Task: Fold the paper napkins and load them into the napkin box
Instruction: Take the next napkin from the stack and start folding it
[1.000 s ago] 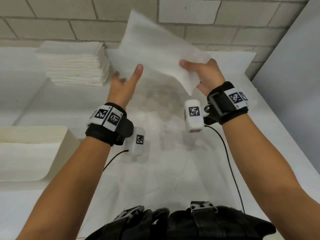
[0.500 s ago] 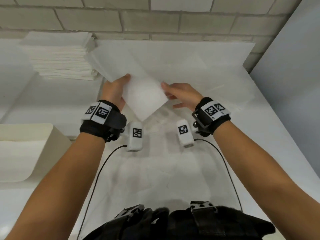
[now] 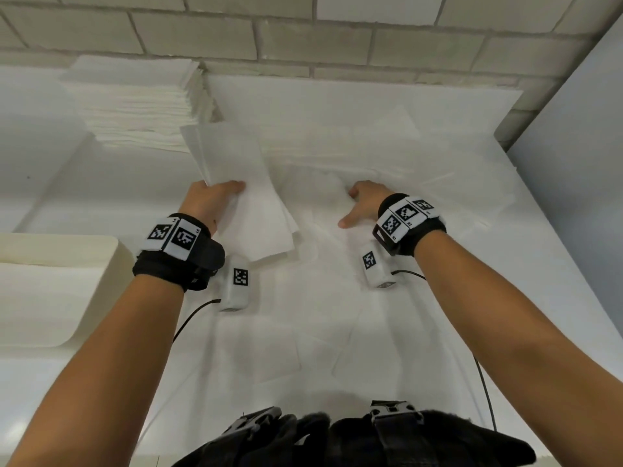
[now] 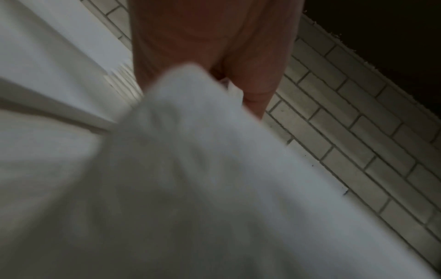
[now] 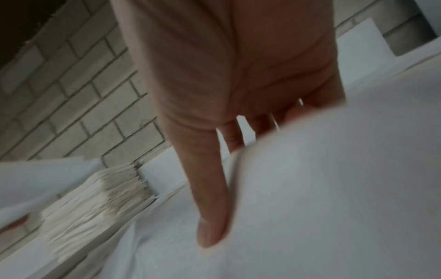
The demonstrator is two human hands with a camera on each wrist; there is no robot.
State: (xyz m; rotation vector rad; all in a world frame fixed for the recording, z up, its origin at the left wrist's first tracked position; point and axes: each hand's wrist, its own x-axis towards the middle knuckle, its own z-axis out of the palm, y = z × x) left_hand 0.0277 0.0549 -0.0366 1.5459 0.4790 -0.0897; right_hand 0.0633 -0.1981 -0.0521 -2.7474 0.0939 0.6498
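The left hand (image 3: 210, 205) holds a folded white napkin (image 3: 242, 183) above the table (image 3: 438, 230). The thumb lies on top of the paper and the other fingers are under it, so the napkin is pinched betw. thumb and fingers. The napkin is tilted: its far end points up-left toward the napkin stack (image 3: 135, 106), its near end hangs down just beside the left wrist. In the left wrist view the same paper (image 4: 190, 169) fills most of the picture, blurred, w/ the hand (image 4: 210, 47) above it.

The right hand (image 3: 365, 205) is low over the white sheet (image 3: 337, 315) that covers the table. In the right wrist view the thumb (image 5: 210, 198) is stretched out straight and the fingers (image 5: 235, 136) go behind an edge of white paper (image 5: 334, 188). The fingers look spread, not closed, but the picture is blurred and I cannot tell for sure if they press the paper or only touch it.

The napkin stack stands at the far left, near the brick wall (image 3: 303, 32). The napkin box (image 3: 60, 284), cream colour, is at the left edge, well apart from the held napkin. A grey panel (image 3: 580, 163) is at the right side.
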